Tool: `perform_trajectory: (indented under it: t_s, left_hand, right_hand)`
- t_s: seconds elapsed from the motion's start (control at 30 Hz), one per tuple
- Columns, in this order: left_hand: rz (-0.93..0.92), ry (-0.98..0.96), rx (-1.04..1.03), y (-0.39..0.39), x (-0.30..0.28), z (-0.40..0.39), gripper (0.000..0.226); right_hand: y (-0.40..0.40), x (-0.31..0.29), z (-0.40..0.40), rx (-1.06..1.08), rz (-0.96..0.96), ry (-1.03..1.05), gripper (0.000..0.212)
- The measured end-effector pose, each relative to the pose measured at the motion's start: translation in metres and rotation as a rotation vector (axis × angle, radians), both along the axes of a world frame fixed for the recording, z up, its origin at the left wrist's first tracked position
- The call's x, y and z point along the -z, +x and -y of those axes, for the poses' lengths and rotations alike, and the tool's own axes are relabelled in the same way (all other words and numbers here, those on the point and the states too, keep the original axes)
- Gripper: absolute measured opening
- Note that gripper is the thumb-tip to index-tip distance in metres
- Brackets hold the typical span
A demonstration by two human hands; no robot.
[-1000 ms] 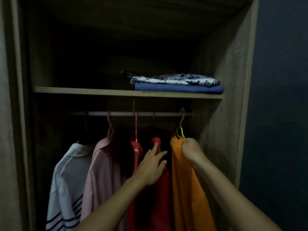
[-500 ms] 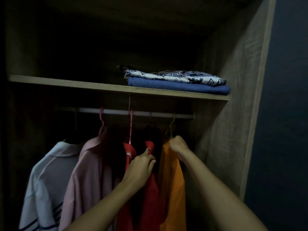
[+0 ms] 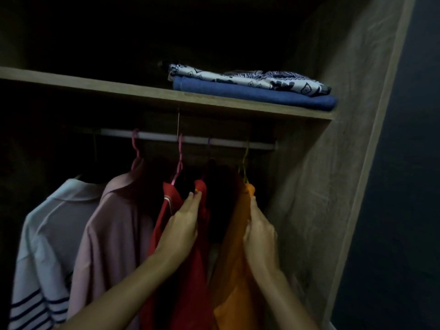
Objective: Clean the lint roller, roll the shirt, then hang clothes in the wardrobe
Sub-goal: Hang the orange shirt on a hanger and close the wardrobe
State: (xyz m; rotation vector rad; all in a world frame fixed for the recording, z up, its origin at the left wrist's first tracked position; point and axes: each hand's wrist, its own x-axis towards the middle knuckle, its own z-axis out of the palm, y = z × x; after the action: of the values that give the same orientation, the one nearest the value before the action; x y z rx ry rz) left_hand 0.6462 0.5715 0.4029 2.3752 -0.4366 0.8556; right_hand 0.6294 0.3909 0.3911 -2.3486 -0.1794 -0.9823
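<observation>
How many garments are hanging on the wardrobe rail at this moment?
4 clearly visible, left to right: white striped shirt, pink shirt, red garment, orange garment. A dark one may hang hidden between red and orange; too dim to tell.

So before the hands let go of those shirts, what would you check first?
1. Orange shirt hanger hooked over the rail: ok.
2. Red shirt hanger on the rail: ok.
3. Right hand clear of the orange fabric: not ok, touching it.
4. Left hand off the red collar: not ok, fingertips on it.
5. Orange shirt hanging straight: cannot tell, too dark.
</observation>
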Motion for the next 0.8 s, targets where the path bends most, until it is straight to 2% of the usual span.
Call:
perform_trajectory:
  t_s: [0.27, 0.4, 0.5, 0.57, 0.67, 0.8]
  left_hand:
    - [-0.1, 0.017, 0.041, -0.017, 0.024, 0.003, 0.116]
    - [-0.104, 0.023, 0.05, -0.017, 0.027, -0.001, 0.118]
    - [-0.108, 0.067, 0.07, -0.024, 0.023, -0.006, 0.115]
    - [-0.027, 0.097, 0.046, -0.035, 0.021, -0.014, 0.105]
    - [0.265, 0.151, -0.011, -0.06, 0.015, -0.044, 0.083]
    - [0.416, 0.21, -0.084, -0.098, 0.001, -0.116, 0.075]
  right_hand:
    - [-0.008, 0.021, 0.007, 0.022, 0.008, -0.022, 0.074]
    - [-0.011, 0.024, 0.008, -0.004, 0.013, -0.05, 0.077]
    - [-0.014, 0.022, 0.001, 0.071, -0.003, -0.092, 0.071]
    - [-0.018, 0.025, -0.012, 0.125, -0.003, -0.113, 0.07]
    - [-0.031, 0.032, -0.043, 0.152, 0.02, -0.158, 0.075]
    - [-0.064, 0.04, -0.111, 0.061, 0.1, -0.112, 0.075]
